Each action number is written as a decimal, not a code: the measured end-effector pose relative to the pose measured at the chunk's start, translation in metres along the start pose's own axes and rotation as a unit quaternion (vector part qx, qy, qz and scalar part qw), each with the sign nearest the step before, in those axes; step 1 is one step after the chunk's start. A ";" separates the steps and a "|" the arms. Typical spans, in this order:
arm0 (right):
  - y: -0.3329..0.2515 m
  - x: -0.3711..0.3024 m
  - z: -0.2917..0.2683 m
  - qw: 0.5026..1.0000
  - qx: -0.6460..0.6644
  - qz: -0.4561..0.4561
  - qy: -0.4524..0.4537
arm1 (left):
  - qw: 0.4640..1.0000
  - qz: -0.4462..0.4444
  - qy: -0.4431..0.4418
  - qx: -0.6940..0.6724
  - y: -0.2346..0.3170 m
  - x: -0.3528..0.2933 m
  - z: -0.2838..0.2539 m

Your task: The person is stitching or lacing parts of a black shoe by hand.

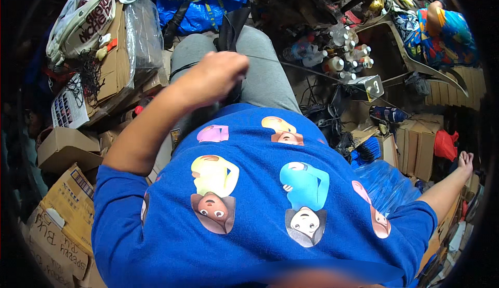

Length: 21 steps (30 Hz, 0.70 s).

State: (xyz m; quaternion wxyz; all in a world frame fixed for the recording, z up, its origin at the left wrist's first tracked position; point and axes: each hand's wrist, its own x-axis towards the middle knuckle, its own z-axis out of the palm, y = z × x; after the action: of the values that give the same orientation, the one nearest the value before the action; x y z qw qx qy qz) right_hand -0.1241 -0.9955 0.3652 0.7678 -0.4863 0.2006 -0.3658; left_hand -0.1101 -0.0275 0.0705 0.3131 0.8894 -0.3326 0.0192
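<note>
My left hand (223,75) is clenched, seemingly around the black strip (231,30) between the knees of my grey trousers (264,77), perhaps so my lap steadies it, while my right hand (465,161) stretches out near the red bag (446,145), its grip impossible to tell.

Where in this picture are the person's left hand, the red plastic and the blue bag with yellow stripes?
Left hand (222,74): head view, on the back of the hand.
Red plastic (446,145): head view, middle of its crumpled surface.
Blue bag (201,3): head view, middle of its side.
</note>
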 end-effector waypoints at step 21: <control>0.535 -0.521 0.440 0.583 -0.393 -0.015 -0.711 | 0.996 -0.007 0.010 0.093 0.025 0.002 0.000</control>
State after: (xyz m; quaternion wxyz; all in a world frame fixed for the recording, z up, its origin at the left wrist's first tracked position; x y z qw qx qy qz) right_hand 0.0251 -0.1984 0.0585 0.3937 -0.8482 -0.2927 0.1999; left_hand -0.1236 -0.0440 0.0846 0.2327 0.9167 -0.3198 0.0567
